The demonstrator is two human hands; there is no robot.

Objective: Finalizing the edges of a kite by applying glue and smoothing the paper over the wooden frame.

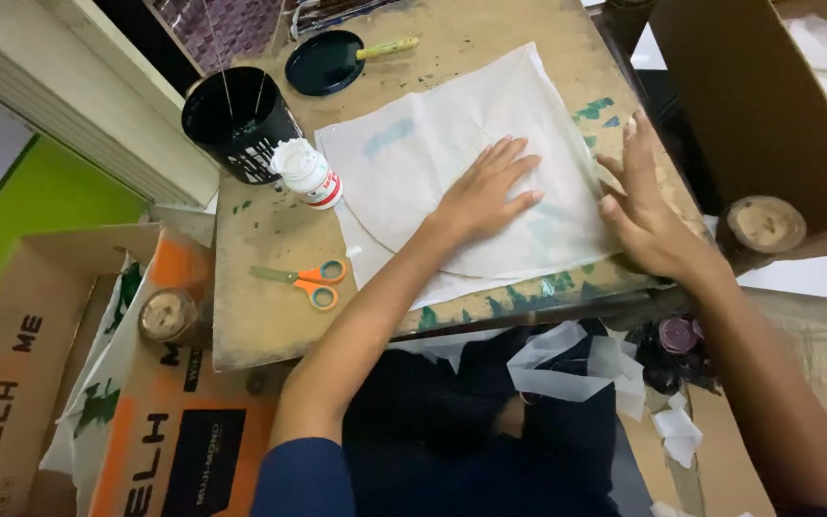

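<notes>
Left hand [486, 194] is lying open, palm flat on the white cloth [452, 153] spread over the wooden board [270, 316]; right hand [645, 211] is pressing open-fingered at the cloth's right edge; orange scissors [303, 280] are lying nearby.

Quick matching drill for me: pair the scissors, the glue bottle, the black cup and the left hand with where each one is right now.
Things:
1. scissors
2. glue bottle
3. black cup
4. left hand

Places:
A. flat on the white cloth
B. far left corner of the board
C. bare board, left of the left forearm
D. between the cup and the cloth

Pairs: 1-C, 2-D, 3-B, 4-A
</notes>
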